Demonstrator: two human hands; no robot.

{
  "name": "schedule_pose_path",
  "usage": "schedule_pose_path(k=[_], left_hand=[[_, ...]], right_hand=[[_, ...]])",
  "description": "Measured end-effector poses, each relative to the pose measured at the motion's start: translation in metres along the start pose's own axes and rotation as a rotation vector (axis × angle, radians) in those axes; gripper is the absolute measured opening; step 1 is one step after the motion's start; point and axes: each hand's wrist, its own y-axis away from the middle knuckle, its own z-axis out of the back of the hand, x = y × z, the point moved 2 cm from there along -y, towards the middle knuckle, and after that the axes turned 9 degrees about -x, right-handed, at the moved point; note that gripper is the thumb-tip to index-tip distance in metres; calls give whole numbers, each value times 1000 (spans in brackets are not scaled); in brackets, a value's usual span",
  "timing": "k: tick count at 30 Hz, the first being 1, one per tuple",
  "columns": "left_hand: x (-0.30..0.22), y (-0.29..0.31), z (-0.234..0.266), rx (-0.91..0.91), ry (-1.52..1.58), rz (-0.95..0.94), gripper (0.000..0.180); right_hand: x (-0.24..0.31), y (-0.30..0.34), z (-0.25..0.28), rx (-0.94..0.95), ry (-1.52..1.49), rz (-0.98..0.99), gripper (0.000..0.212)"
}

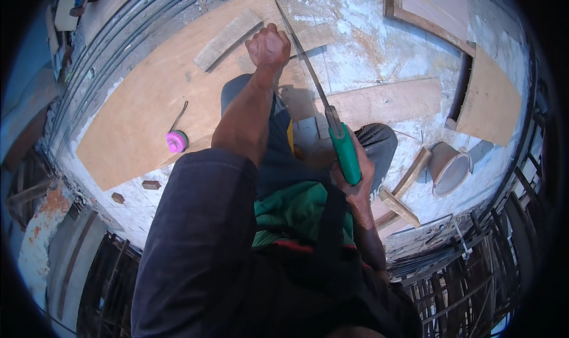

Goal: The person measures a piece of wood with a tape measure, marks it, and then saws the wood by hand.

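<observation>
My right hand [363, 166] is wrapped round the green handle of a handsaw [342, 142]. The saw's narrow blade runs up and away to the left, past my left hand [269, 46]. That hand is closed over the far part of a large plywood sheet [142, 95]; what its fingers hold, if anything, is hidden. Just left of it a short wooden plank [228, 40] lies aslant on the sheet. Another wood strip [314, 37] shows beyond the blade. My knees are bent on either side of the saw handle.
On the plywood at left lies a pink tape measure [176, 140] with a dark strap. Small wood blocks [151, 184] sit near the sheet's lower edge. To the right are a flat board [385, 101], a bucket on its side [448, 171], nailed-together battens [409, 181] and a framed panel [489, 101].
</observation>
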Motion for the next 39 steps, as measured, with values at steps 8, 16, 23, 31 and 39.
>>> schedule_pose_path(k=[8, 16, 23, 31, 39], left_hand=[[5, -6, -6, -80, -68, -152, 22], [1, -8, 10, 56, -98, -12, 22], [-12, -7, 7, 16, 15, -90, 22], [2, -7, 11, 35, 30, -54, 25], [8, 11, -5, 13, -23, 12, 23]], right_hand=[[-8, -11, 8, 15, -26, 138, 71], [-4, 65, 35, -30, 57, -34, 66], [6, -33, -26, -12, -87, -60, 74], [0, 85, 48, -9, 27, -13, 70], [-3, -1, -5, 46, -3, -146, 74]])
